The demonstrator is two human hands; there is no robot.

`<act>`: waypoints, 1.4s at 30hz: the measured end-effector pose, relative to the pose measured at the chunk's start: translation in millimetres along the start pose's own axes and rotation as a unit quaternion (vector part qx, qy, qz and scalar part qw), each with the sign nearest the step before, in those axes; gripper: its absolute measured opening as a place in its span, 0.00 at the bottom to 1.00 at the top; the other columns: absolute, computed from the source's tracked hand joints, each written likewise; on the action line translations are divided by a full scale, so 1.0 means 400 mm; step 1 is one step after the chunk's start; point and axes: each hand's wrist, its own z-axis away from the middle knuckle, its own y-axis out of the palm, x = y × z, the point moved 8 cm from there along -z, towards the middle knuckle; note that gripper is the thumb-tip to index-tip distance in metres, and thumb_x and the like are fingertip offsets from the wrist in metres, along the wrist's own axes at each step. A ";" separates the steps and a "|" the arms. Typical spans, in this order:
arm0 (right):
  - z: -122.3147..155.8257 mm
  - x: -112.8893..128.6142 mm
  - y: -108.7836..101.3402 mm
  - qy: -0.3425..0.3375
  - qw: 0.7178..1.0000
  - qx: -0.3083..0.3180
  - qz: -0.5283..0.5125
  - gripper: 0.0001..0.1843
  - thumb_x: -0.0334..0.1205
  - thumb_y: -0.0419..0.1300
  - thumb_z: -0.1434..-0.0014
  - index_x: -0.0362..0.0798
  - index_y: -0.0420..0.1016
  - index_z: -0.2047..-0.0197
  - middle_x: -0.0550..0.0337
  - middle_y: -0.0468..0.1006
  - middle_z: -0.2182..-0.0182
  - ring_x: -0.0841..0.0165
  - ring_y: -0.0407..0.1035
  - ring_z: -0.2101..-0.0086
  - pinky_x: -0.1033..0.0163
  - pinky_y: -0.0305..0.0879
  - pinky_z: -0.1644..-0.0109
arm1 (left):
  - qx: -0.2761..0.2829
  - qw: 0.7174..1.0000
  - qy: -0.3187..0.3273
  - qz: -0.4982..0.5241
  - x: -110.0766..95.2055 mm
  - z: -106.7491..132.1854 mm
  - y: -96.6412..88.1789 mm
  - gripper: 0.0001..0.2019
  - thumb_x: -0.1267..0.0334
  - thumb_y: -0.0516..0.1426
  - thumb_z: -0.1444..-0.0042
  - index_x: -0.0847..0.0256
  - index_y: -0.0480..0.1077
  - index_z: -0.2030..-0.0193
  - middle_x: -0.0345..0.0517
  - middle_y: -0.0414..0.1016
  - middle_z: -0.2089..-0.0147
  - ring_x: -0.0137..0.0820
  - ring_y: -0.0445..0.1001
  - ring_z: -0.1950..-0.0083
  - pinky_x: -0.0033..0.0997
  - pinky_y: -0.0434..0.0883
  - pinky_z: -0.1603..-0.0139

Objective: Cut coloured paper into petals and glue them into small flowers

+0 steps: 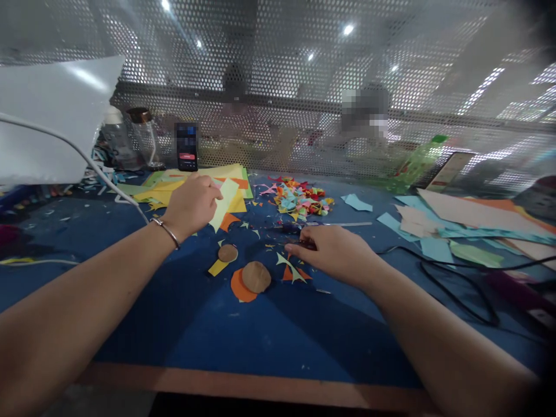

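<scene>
Over the tabletop (pixel 182 341), pale-green paper (pixel 226 202) seemingly slants lengthwise away rightward.

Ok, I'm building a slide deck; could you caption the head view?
Over a blue tabletop: left hand at a pale green sheet, right hand near paper scraps, two wooden discs nearby.

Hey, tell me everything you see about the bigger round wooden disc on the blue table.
The larger round, light-brown, wooden-looking disc shows a plain face with faint grain. It lies roughly flat on the blue tabletop, partly covering a rounded orange paper piece that sticks out at its left. Its underside is hidden. Neither the left hand nor the right hand touches it.
</scene>
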 end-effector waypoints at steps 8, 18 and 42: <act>0.007 -0.037 -0.074 0.024 0.984 -0.144 -0.100 0.25 0.62 0.53 0.39 0.50 0.64 0.76 0.62 0.70 0.80 0.69 0.60 0.79 0.64 0.48 0.74 | 0.202 0.962 0.038 0.180 -0.252 0.039 0.065 0.12 0.60 0.56 0.42 0.60 0.78 0.57 0.51 0.76 0.58 0.40 0.71 0.52 0.40 0.67 0.48; 0.006 -0.072 -0.114 -0.019 0.955 -0.227 -0.192 0.24 0.60 0.55 0.39 0.49 0.65 0.76 0.64 0.66 0.81 0.71 0.56 0.79 0.64 0.50 0.74 | 0.355 0.915 0.095 0.165 -0.354 0.002 0.137 0.24 0.53 0.63 0.49 0.62 0.73 0.48 0.55 0.72 0.50 0.45 0.68 0.44 0.42 0.64 0.42; 0.000 -0.141 -0.141 0.039 0.926 -0.297 -0.230 0.24 0.61 0.58 0.40 0.48 0.73 0.73 0.66 0.65 0.83 0.72 0.56 0.80 0.64 0.51 0.75 | 0.201 0.940 -0.048 0.270 -0.163 -0.307 0.141 0.06 0.70 0.64 0.55 0.66 0.78 0.67 0.44 0.77 0.72 0.30 0.72 0.70 0.32 0.66 0.61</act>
